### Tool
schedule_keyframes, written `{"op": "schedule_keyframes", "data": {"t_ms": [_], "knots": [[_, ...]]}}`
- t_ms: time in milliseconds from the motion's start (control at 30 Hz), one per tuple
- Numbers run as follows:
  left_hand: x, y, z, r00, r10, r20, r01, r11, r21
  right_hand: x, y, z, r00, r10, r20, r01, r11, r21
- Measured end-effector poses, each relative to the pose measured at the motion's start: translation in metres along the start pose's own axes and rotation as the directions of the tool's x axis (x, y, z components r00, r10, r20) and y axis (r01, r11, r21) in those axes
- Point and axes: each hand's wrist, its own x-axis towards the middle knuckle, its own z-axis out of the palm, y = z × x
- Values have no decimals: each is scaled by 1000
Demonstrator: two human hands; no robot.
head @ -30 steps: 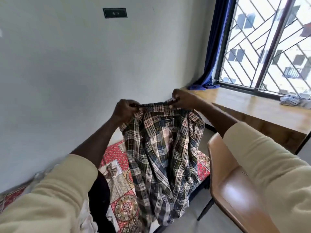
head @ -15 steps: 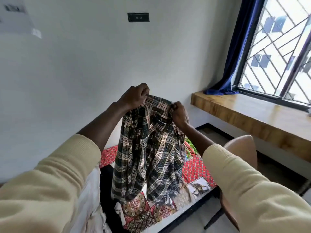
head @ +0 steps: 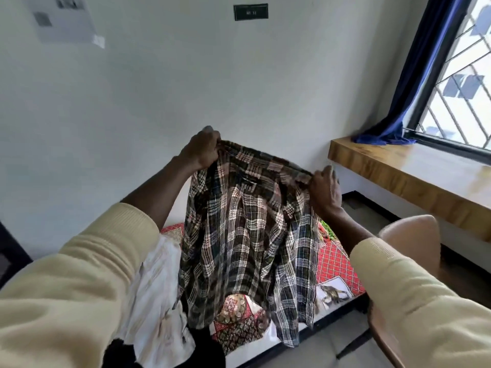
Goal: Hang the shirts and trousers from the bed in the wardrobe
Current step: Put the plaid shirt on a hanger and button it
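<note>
Shirt [head: 247,229] held up in the air above the bed [head: 334,264], spread between both hands. Fabric: plaid weave, dark green and black ground crossed with white, tan and pale pink lines. Top edge stretched into a nearly straight band from hand to hand, sloping down toward the window [head: 457,83] side. Below that band the cloth hangs loose in soft vertical folds; the lower hem is uneven, one tail dropping lower on the window side. A small dark patch, probably a label, sits just under the top edge near the middle; too blurred to read.

Left hand [head: 202,152]: fingers curled, clamped on the shirt's upper corner away from the window, held higher. Right hand [head: 325,189]: fingers pinched closed on the opposite corner, nearer the window, held lower. Both arms in cream sleeves [head: 87,282].

Bed covered with a red patterned spread, visible under and beside the hanging shirt. White cloth [head: 156,296] lies on the bed on the side away from the window, with a black garment [head: 207,346] next to it. Brown chair [head: 409,237] stands beside the bed, under the wooden ledge [head: 414,176] below the window. Blue curtain [head: 414,83] hangs at the window's edge, its end resting on the ledge.
</note>
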Motion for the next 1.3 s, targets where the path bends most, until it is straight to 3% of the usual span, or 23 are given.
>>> {"op": "schedule_keyframes", "data": {"t_ms": [67, 100, 200, 300, 500, 567, 633, 733, 833, 900, 967, 1033, 1100, 1133, 1200, 1233, 1300], "knots": [[-7, -9, 4, 991, -116, -61, 116, 993, 6, -1, 7, 0, 988, 154, 19, -155, 974, 166], [-10, -9, 7, 987, -145, -69, 145, 989, 5, -1, 10, 2, 987, 159, 34, -162, 957, 242], [-17, 10, 16, 994, -106, -28, 105, 994, -27, -17, -25, 9, 998, -38, 40, 19, 921, 390], [-17, 37, 20, 997, -83, -2, 82, 991, -106, -38, -87, 24, 972, -226, 72, 178, 895, 409], [-25, 43, 9, 994, 98, 39, -91, 984, -154, -52, -118, 34, 960, -178, 218, 20, 815, 579], [-27, 36, 0, 994, 106, -4, -105, 980, -171, -47, -110, 34, 936, -132, 326, -68, 841, 536], [-28, 29, -9, 995, 76, -61, -87, 977, -197, -40, -97, 38, 894, -122, 430, -83, 900, 428], [-27, 15, -18, 990, 4, -142, -37, 972, -231, -35, -86, 44, 833, -132, 538, -120, 905, 408], [-26, -3, -17, 975, -137, -174, 103, 976, -189, -30, -81, 41, 893, 31, 448, -235, 882, 407], [-30, -16, -14, 963, -251, -103, 243, 967, -79, -28, -74, 24, 949, 153, 274, -249, 899, 359], [-41, -17, -10, 936, -343, 80, 332, 935, 125, -22, -69, 3, 979, 65, 191, -108, 969, 222], [-55, -8, 0, 876, -422, 234, 355, 892, 281, -15, -72, -14, 974, -1, 227, -21, 996, 91], [-63, 6, 13, 794, -499, 347, 427, 864, 267, -9, -81, -29, 932, 14, 363, -49, 995, 86], [-62, 11, 18, 729, -541, 418, 497, 840, 219, -6, -85, -40, 879, 2, 477, -91, 982, 164], [-58, 22, 17, 562, -561, 608, 648, 755, 97, 8, -86, -54, 706, -65, 705, -329, 852, 407], [-56, 27, 13, 513, -532, 674, 706, 708, 21, 13, -83, -56, 634, -95, 768, -494, 713, 497], [-54, 31, 4, 497, -454, 740, 774, 616, -142, 23, -73, -59, 571, -109, 813, -701, 450, 553]]}}
